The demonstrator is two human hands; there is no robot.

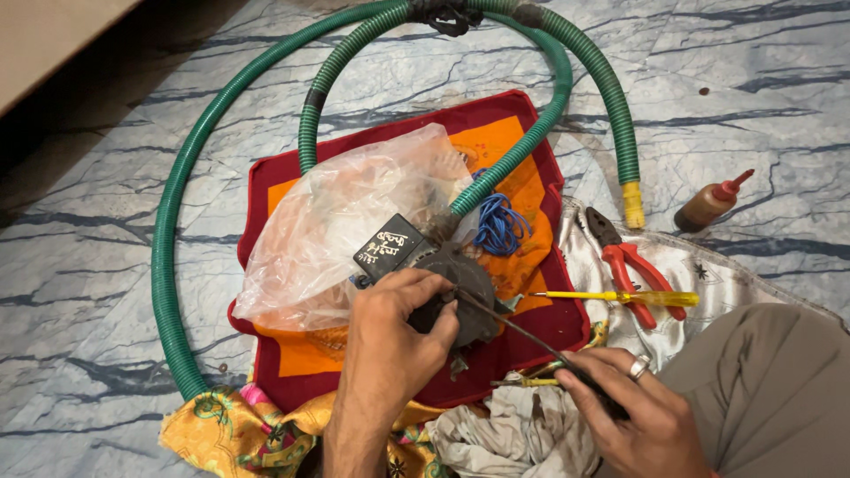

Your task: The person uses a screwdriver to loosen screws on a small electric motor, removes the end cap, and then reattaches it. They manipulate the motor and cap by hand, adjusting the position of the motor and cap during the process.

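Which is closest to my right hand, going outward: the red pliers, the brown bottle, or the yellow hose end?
From the right hand, in the head view:
1. Red pliers, just above the hand on the pale cloth.
2. Yellow hose end, higher up, past the pliers' jaws.
3. Brown bottle, up and to the right, on the marble floor.

- The floor is pale blue-grey stone with dark marble-like veins.
- A green ribbed hose lies on it in wide loops, its yellow end near the bottle.
- A small brown bottle with a red nozzle lies on its side, right of the hose.
- A red and orange mat is spread in the middle.
- A yellow patterned cloth sits at the mat's near edge.
- A whitish printed cloth lies to the right.
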